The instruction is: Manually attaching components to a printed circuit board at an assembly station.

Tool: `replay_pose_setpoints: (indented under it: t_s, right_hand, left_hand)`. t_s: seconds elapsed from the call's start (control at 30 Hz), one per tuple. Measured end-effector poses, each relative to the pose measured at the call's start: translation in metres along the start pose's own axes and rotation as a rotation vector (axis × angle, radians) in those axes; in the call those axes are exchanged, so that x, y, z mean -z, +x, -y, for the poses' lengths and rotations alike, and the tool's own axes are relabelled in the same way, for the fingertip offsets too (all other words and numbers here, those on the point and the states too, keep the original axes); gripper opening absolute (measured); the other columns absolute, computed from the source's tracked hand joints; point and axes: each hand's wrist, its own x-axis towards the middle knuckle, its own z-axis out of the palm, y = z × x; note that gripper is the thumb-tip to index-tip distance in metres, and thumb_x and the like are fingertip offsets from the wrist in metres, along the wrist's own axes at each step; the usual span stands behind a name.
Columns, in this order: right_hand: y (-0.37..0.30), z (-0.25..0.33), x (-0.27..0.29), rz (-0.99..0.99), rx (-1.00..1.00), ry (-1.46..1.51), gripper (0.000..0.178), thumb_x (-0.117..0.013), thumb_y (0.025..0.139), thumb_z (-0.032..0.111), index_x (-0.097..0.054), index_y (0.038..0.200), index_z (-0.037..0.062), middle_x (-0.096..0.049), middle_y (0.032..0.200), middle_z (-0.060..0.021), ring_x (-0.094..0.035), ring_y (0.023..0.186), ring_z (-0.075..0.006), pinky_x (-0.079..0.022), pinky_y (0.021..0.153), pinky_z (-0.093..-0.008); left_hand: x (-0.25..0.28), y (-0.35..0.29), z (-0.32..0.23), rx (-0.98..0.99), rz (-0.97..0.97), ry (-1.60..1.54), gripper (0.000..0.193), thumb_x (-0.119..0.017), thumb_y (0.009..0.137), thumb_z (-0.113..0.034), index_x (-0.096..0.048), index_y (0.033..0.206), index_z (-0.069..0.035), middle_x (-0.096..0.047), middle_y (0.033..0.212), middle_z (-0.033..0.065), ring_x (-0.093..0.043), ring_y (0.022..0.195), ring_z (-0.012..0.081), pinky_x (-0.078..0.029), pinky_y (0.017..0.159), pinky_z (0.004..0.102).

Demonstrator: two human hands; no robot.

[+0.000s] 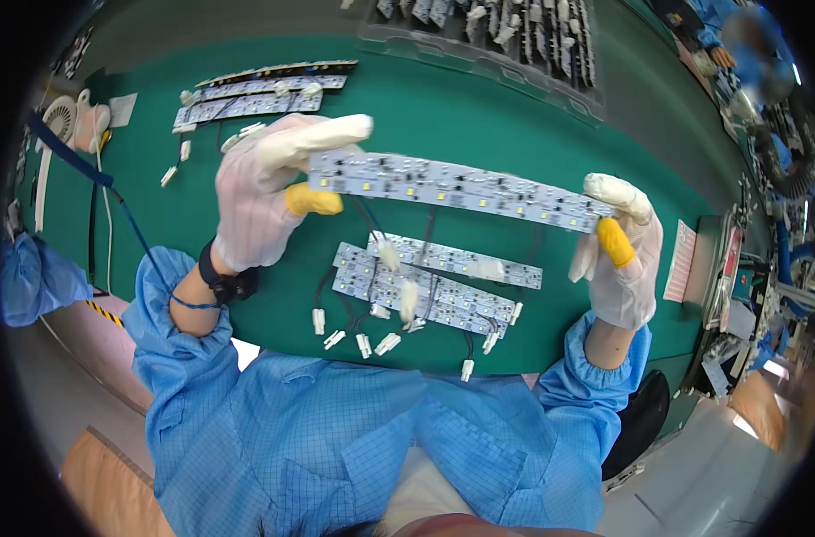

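Note:
Between my two gloved hands a long white LED circuit board (461, 188) is held up over the green mat, its right end slightly lower. My left hand (269, 183) pinches the left end, with the yellow-tipped thumb below and the index finger stretched along the top. At the other end, my right hand (622, 242) grips the board between white-covered fingers and a yellow-tipped thumb. Wires with white connectors hang from the held board. Beneath it, more LED boards (461, 304) lie overlapping on the mat, their white connectors (363, 345) spread toward me.
Several LED boards (246, 106) lie at the back left. A clear plastic tray (488, 54) full of boards stands at the far edge. A blue cord (135, 233) runs to my left wrist. A small white fan (60, 121) sits left; a co-worker's blue sleeve (41, 277) is nearby.

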Motion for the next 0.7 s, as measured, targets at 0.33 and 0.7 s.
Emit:
replay_pose_setpoints:
  t_s: [0.33, 0.7]
  right_hand:
    - [-0.001, 0.006, -0.002, 0.039, -0.13, 0.006, 0.05, -0.062, 0.088, 0.03, -0.053, 0.119, -0.0083, -0.064, 0.082, -0.0162, -0.053, 0.042, -0.0094, -0.038, 0.039, -0.0162]
    - [-0.001, 0.016, -0.005, 0.061, -0.12, -0.085, 0.048, -0.064, 0.086, 0.03, -0.055, 0.118, -0.0049, -0.067, 0.082, -0.0153, -0.058, 0.044, -0.0098, -0.04, 0.039, -0.016]
  left_hand:
    - [0.005, 0.001, 0.003, 0.073, 0.011, 0.125, 0.066, -0.065, 0.08, -0.052, -0.061, 0.115, 0.005, -0.064, 0.098, 0.0111, -0.061, 0.089, 0.0175, -0.047, 0.079, 0.0278]
    - [0.007, 0.002, 0.015, 0.049, -0.026, 0.312, 0.072, -0.058, 0.082, -0.057, -0.057, 0.121, 0.004, -0.064, 0.108, 0.0151, -0.062, 0.096, 0.0197, -0.047, 0.088, 0.0311]
